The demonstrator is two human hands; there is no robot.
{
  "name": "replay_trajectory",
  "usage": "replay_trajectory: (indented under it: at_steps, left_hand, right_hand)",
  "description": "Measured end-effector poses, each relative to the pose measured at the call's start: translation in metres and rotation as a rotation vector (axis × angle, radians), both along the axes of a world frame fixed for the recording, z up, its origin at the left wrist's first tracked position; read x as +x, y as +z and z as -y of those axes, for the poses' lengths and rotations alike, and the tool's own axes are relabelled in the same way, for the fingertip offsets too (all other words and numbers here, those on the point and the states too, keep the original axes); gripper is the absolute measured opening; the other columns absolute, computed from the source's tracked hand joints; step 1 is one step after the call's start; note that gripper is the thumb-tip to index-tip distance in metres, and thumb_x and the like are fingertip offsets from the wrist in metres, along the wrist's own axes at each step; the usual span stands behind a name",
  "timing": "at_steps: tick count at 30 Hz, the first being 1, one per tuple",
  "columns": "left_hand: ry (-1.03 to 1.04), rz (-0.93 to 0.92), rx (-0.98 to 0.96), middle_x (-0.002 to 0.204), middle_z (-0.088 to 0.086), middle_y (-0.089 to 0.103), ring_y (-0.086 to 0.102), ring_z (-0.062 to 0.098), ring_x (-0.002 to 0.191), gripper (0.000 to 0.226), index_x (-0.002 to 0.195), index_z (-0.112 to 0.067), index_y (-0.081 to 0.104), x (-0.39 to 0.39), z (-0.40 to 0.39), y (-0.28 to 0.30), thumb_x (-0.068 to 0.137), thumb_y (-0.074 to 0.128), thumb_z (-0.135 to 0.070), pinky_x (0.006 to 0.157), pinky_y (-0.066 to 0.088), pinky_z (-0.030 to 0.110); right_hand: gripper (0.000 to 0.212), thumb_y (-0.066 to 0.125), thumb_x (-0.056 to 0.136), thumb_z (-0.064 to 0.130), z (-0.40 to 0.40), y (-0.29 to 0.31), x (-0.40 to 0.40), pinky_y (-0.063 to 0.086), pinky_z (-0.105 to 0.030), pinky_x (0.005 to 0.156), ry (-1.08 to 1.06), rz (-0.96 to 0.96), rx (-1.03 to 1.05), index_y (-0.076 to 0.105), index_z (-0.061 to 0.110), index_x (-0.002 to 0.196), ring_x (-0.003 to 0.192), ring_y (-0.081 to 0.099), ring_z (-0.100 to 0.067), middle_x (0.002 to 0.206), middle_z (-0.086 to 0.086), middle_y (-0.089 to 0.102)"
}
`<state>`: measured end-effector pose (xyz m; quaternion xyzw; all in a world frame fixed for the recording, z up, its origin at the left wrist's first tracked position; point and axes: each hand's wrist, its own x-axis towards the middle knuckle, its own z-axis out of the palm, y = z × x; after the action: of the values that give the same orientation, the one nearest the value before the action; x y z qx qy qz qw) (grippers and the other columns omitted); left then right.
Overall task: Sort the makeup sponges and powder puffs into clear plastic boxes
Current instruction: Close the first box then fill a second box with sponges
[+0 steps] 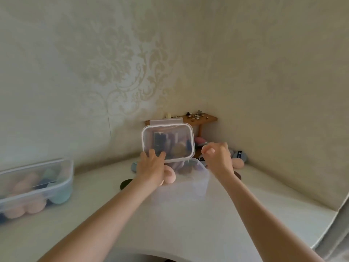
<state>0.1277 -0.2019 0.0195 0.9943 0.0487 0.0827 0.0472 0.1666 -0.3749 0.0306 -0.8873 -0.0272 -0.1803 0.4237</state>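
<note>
Two black tags (239, 153) with white print show on the grey puffs (238, 155) at the far right corner, but the lettering is too small and blurred to read. Two clear plastic boxes sit on the white table (188, 224). The left box (35, 188), closed with its lid, holds peach, teal and dark sponges packed too tightly to count. The middle box (186, 178) stands open; the left hand (151, 167) grips the lower edge of its clear lid (168, 141), tilted upright, fingers curled over the rim. A peach sponge (169, 175) lies just under that hand, against the box's left wall. The right hand (217, 157) hovers beside the lid, fingers loosely curled, holding nothing. One peach puff (238, 163) lies behind the right hand, and a small wooden shelf (200, 119) stands in the corner
</note>
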Motion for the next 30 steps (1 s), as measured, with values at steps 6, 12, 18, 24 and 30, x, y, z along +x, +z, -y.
replay_trajectory:
  at_steps: [6,12,18,24,30]
  left_hand:
    - [-0.004,0.109,0.207,0.128,0.008,0.042,0.044,0.028,0.116,0.053,0.125,-0.020,0.038,-0.002,-0.001,-0.006,0.086,0.053,-0.053,0.098,0.032,0.035]
    - [0.003,0.120,0.241,0.130,0.006,0.039,0.033,0.028,0.124,0.054,0.125,-0.025,0.039,-0.006,-0.006,-0.007,0.084,0.051,-0.058,0.096,0.029,0.037]
    - [-0.127,0.164,0.243,0.130,0.005,0.041,0.035,0.025,0.122,0.049,0.123,-0.016,0.041,-0.005,-0.009,-0.006,0.088,0.049,-0.049,0.099,0.030,0.033]
    - [-0.219,0.131,0.175,0.130,0.005,0.040,0.040,0.024,0.117,0.043,0.125,-0.015,0.037,-0.003,-0.009,-0.004,0.091,0.053,-0.036,0.096,0.035,0.031]
    - [-0.317,0.075,0.163,0.122,0.007,0.043,0.040,0.024,0.111,0.063,0.119,-0.012,0.042,0.009,-0.004,-0.001,0.079,0.057,-0.059,0.095,0.036,0.030]
  right_hand:
    - [0.026,0.058,0.086,0.017,-0.028,0.023,-0.003,0.054,-0.029,0.081,0.391,-0.122,-0.237,0.050,0.020,0.111,0.085,0.062,-0.021,0.104,-0.008,0.064]
    - [0.018,0.064,0.085,0.015,-0.038,0.001,-0.012,0.039,-0.012,0.058,0.486,-0.268,-0.409,0.051,0.014,0.097,0.078,0.055,-0.015,0.098,-0.003,0.056]
    - [0.031,0.054,0.089,0.009,-0.048,0.019,-0.012,0.042,-0.024,0.091,0.526,-0.214,-0.701,0.062,0.012,0.118,0.112,0.055,-0.024,0.121,-0.009,0.061]
    - [0.033,0.061,0.088,0.013,-0.057,-0.003,-0.004,0.044,-0.022,0.063,0.351,-0.263,-0.675,0.049,0.005,0.117,0.080,0.055,-0.019,0.108,-0.011,0.064]
    - [0.018,0.061,0.086,0.019,-0.053,-0.007,0.002,0.029,-0.015,0.048,0.339,-0.322,-0.693,0.066,0.004,0.094,0.051,0.040,-0.008,0.058,0.003,0.047]
